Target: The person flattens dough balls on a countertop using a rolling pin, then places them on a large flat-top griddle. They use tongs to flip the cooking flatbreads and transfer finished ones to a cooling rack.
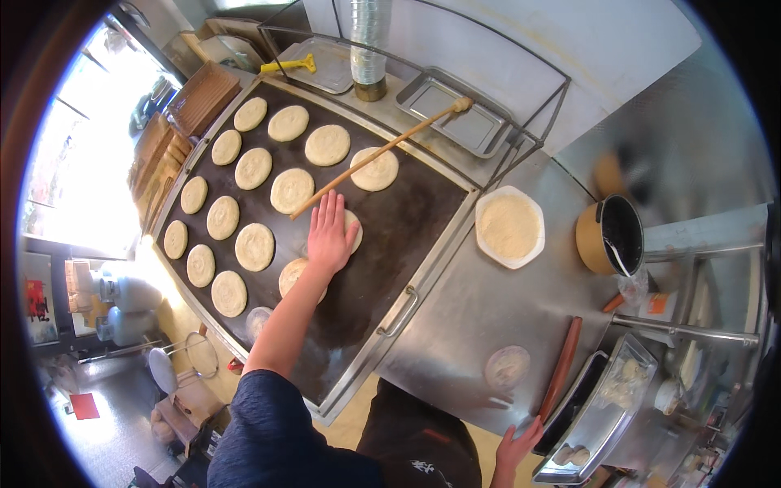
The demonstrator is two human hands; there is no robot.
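Observation:
My left hand [330, 238] lies flat over a pale round flatbread [353, 230] on a dark griddle [390, 268], covering most of it. Its fingers point toward the griddle's back and the thumb stands out. Several more flatbreads [254, 247] sit in rows to the left; one [295, 277] is partly behind my forearm. At the lower right, my right hand [521, 444] has its fingertips at the near end of a reddish wooden rolling pin [560, 369], thumb apart. A thin rolled dough disc [507, 368] lies on the steel counter [439, 341] beside the pin.
A long wooden stick [384, 149] crosses above the griddle to a metal tray [454, 113]. A bowl of pale crumbly powder [510, 226] and a pot [610, 235] stand on the counter. Beyond the pin are a dark narrow tray [573, 399] and a steel tray [601, 427] with dough.

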